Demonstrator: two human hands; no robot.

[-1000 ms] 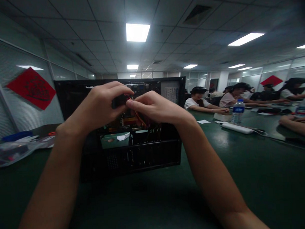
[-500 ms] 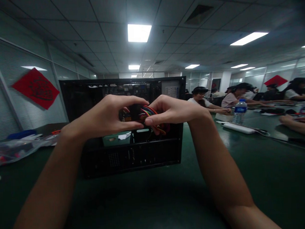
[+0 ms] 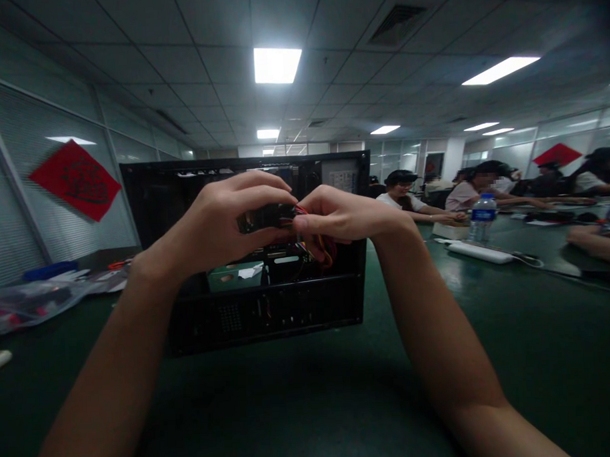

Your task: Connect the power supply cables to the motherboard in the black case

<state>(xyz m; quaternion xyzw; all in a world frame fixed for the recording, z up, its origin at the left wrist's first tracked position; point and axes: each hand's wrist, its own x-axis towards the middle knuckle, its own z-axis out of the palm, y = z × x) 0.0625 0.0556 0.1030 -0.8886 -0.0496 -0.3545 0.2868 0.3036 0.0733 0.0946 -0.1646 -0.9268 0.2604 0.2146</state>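
An open black computer case point(image 3: 308, 328) stands in front of me, its inside facing me. My left hand point(image 3: 224, 214) grips a dark, boxy part point(image 3: 264, 218) between thumb and fingers; its exact kind is too dark to tell. Against the right end of that part, my right hand point(image 3: 339, 215) pinches a bundle of coloured cables point(image 3: 328, 253) in red, yellow and black. Its loops hang below the right fingers, inside the case opening. The fingertips of both hands nearly meet, so the join between cables and part is mostly hidden.
Plastic bags point(image 3: 37, 301) and a blue item point(image 3: 56, 269) lie at the left of the green table point(image 3: 311, 401). On the right are a water bottle point(image 3: 482, 219), a white power strip point(image 3: 478, 252) and a small box point(image 3: 450, 229). Several people sit beyond.
My left fingers have lifted and shifted over the dark part. My right hand has drawn slightly closer, and the cables hang lower below it. The view has shifted a little.
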